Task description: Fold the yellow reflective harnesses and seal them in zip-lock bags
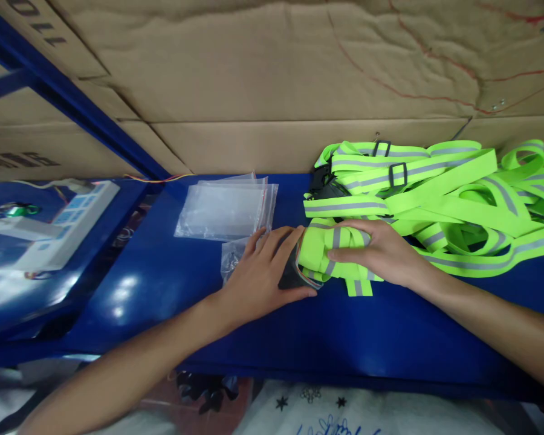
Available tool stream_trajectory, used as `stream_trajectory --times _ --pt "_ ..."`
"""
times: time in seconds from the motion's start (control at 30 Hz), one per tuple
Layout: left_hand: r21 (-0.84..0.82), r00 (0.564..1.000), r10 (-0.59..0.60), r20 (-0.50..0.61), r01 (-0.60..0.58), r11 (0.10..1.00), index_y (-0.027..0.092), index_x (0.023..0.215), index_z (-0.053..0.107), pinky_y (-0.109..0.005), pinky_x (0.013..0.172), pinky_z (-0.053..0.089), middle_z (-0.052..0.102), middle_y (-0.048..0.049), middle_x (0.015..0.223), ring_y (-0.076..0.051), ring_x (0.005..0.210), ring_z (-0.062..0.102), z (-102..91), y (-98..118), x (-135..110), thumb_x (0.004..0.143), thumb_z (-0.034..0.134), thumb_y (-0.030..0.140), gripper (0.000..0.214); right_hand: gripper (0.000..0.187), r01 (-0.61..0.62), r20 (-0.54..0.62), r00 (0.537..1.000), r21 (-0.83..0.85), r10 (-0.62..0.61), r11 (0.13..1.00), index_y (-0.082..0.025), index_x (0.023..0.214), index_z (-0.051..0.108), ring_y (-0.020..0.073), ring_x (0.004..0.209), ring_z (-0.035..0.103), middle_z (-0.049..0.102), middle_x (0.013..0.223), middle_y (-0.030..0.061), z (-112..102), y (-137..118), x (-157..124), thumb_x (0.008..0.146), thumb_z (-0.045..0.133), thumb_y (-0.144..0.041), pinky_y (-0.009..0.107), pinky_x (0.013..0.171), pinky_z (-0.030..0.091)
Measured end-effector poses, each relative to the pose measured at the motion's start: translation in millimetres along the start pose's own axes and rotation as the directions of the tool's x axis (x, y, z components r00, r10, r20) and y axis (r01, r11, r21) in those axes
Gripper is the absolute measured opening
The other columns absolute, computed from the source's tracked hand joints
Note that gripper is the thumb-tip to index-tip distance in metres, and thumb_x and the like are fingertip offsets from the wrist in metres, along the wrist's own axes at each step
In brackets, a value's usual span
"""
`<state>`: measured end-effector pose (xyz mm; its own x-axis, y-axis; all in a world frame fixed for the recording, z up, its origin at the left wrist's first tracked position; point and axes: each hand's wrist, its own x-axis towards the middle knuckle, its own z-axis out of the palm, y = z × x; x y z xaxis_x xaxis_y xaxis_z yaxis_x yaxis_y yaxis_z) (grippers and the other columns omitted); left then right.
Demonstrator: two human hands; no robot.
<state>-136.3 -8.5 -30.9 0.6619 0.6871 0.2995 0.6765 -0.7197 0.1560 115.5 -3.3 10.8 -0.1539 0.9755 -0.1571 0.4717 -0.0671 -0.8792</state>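
Far left of the folded bundle (317, 243), past a dark gap (123, 234), a white unit (68, 232) stood on a separate blue surface. Nearer on that side, the blue tabletop (149, 272) offered a broad stretch beside the left forearm, and a stack of clear bags (220, 208) lay up and left of the bundle, close to the cardboard wall (254, 78). The left hand (263, 266) curved loosely at the bundle's left end, fingers above and thumb below, holding an open bag (232, 258) whose mouth went around that end. The right hand (383, 251) had thumb and fingers closed on the bundle's right part. Below the bundle, a strip of tabletop ran to the front edge; behind and to its right, a strap pile (439, 202) crowded close.

Most of the open bag was hidden by the left hand, and a dark patch (289, 276) left of the bundle was hard to identify. How deep the bundle sat could not be told. To its right, the pile ran out of view.
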Motion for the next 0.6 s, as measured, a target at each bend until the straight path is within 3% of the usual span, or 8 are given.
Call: stream_trajectory --times 0.2,0.3,0.5,0.6 --pt "0.030 0.997 0.075 0.011 -0.075 0.997 0.018 0.164 0.016 -0.061 0.126 0.029 0.051 -0.0208 0.155 -0.035 0.145 0.049 -2.1 7.4 1.8 0.092 0.058 0.071 0.099 0.031 0.108 0.078 0.991 -0.020 -0.106 0.994 -0.024 0.102 0.078 0.0270 0.103 0.070 0.077 0.110 -0.0005 16.9 3.1 -3.9 0.075 0.083 -0.037 0.038 0.089 0.053" --pt "0.018 0.994 0.101 0.033 -0.101 0.995 0.016 0.165 0.008 -0.060 0.126 0.032 0.049 -0.0214 0.156 -0.035 0.147 0.048 -1.3 10.8 2.0 0.091 0.058 0.071 0.105 0.031 0.135 0.083 0.988 -0.013 -0.134 0.991 -0.022 0.104 0.077 0.0260 0.104 0.069 0.077 0.111 0.0012 25.1 2.9 -3.8 0.077 0.081 -0.037 0.038 0.090 0.052" --pt "-0.232 0.995 0.030 0.093 -0.008 0.973 0.024 0.164 -0.016 -0.063 0.122 0.039 0.034 -0.0234 0.166 -0.039 0.155 0.035 -8.0 7.4 2.1 0.076 0.077 0.071 0.137 0.034 0.110 0.130 0.983 0.165 -0.133 0.980 -0.022 0.107 0.075 0.0244 0.110 0.069 0.076 0.117 0.0013 28.5 4.8 -2.0 0.081 0.081 -0.043 0.036 0.097 0.052" --pt "-0.250 0.994 0.004 0.111 0.024 0.968 0.028 0.165 -0.012 -0.062 0.123 0.039 0.027 -0.0212 0.169 -0.040 0.157 0.029 -11.9 1.5 3.2 0.069 0.083 0.070 0.142 0.031 0.110 0.141 0.980 0.192 -0.139 0.975 -0.024 0.107 0.075 0.0241 0.110 0.069 0.076 0.115 0.0011 27.5 3.6 -3.3 0.087 0.075 -0.047 0.036 0.098 0.052"
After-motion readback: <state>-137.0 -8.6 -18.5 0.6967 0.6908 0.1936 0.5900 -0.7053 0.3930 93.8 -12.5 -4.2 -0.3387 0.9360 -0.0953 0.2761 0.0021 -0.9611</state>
